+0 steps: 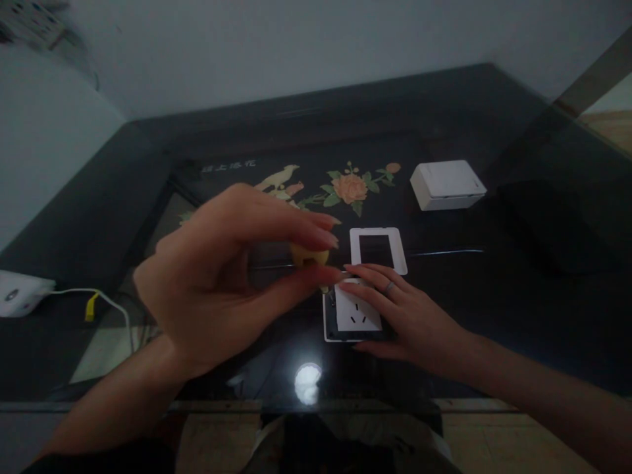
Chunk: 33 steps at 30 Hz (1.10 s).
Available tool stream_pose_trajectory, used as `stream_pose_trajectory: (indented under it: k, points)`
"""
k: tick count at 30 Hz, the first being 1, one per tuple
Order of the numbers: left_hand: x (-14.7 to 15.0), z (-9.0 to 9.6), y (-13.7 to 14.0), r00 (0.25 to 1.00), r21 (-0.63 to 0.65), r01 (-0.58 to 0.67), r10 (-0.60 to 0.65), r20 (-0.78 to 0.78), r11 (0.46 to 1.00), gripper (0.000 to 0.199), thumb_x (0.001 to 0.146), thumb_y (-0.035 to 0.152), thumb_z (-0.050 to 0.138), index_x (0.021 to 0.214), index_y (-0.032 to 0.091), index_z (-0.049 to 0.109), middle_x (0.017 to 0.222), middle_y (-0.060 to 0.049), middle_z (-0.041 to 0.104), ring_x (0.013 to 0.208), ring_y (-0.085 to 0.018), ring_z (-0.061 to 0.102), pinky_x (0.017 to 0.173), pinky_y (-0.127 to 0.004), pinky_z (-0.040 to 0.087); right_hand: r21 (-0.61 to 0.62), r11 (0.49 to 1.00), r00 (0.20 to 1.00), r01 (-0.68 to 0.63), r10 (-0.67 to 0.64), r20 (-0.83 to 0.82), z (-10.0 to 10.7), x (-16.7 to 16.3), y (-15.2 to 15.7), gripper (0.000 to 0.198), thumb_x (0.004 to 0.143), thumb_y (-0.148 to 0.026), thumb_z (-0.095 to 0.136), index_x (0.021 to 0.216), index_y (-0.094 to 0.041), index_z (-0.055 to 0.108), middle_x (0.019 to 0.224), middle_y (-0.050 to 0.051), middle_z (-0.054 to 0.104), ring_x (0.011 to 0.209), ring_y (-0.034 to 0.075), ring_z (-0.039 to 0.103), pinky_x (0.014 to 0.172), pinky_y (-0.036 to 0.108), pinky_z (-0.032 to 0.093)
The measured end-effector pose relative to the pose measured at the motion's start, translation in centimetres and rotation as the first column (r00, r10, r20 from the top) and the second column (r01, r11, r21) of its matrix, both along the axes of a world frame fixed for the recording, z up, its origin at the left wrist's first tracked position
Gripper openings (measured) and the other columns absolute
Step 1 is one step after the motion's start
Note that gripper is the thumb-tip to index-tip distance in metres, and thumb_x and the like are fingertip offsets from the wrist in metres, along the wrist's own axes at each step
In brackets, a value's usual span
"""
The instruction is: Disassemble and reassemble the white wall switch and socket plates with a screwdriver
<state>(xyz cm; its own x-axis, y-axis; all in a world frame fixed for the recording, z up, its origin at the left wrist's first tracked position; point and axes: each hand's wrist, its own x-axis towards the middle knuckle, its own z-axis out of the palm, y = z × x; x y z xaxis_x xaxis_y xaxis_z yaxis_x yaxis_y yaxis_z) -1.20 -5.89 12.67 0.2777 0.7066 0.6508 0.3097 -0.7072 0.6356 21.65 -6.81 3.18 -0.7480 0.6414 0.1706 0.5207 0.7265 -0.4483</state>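
My left hand (222, 263) is raised over the table, thumb and fingertips pinching a yellow-handled screwdriver (309, 255). Most of the screwdriver is hidden by the fingers; its lower end points toward the left side of a white wall socket (358, 313). The socket lies face up with its dark inner border showing. My right hand (402, 309) rests on the socket's right part, fingers pressed over its top and thumb along its lower edge. Just beyond it, a white rectangular cover frame (399, 253) lies flat on the table.
The dark glossy table (494, 329) bears a flower-and-bird picture (350, 189). A white box (448, 184) stands at the back right. On the left are a white device (22, 293) and a cable (116, 304) with a yellow tag (91, 307).
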Motion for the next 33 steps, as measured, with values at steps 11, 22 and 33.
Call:
stream_pose_trajectory:
  k: [11, 22, 33]
  points:
    - [0.1, -0.1, 0.6, 0.996, 0.123, -0.049, 0.058, -0.071, 0.991, 0.018, 0.079, 0.018, 0.072, 0.096, 0.023, 0.072, 0.103, 0.001, 0.068, 0.089, -0.016, 0.065, 0.080, -0.033, 0.058, 0.013, 1.000, 1.000, -0.007, 0.006, 0.017, -0.1, 0.0, 0.0, 0.067, 0.079, -0.037, 0.066, 0.138, -0.019, 0.039, 0.145, 0.014, 0.041, 0.134, 0.031, 0.037, 0.104, 0.052, 0.043]
    - [0.3, 1.5, -0.6, 0.975, -0.056, -0.073, 0.059, -0.216, 0.996, 0.022, 0.086, 0.012, 0.062, 0.103, 0.025, 0.067, 0.103, 0.004, 0.069, 0.093, -0.014, 0.066, 0.081, -0.026, 0.056, 0.029, 1.000, 1.000, -0.006, 0.006, 0.017, -0.3, -0.1, 0.1, 0.070, 0.077, -0.039, 0.068, 0.137, -0.017, 0.040, 0.145, 0.014, 0.041, 0.132, 0.031, 0.037, 0.104, 0.051, 0.043]
    - [0.2, 1.4, -0.5, 0.956, -0.014, -0.250, 0.244, -0.166, 0.968, 0.017, 0.077, 0.024, 0.075, 0.091, 0.031, 0.069, 0.087, 0.005, 0.069, 0.075, -0.014, 0.066, 0.063, -0.029, 0.055, 0.001, 1.000, 1.000, -0.003, 0.003, -0.005, -0.3, 0.0, 0.1, 0.069, 0.078, -0.039, 0.067, 0.138, -0.020, 0.039, 0.145, 0.014, 0.041, 0.133, 0.031, 0.038, 0.103, 0.052, 0.044]
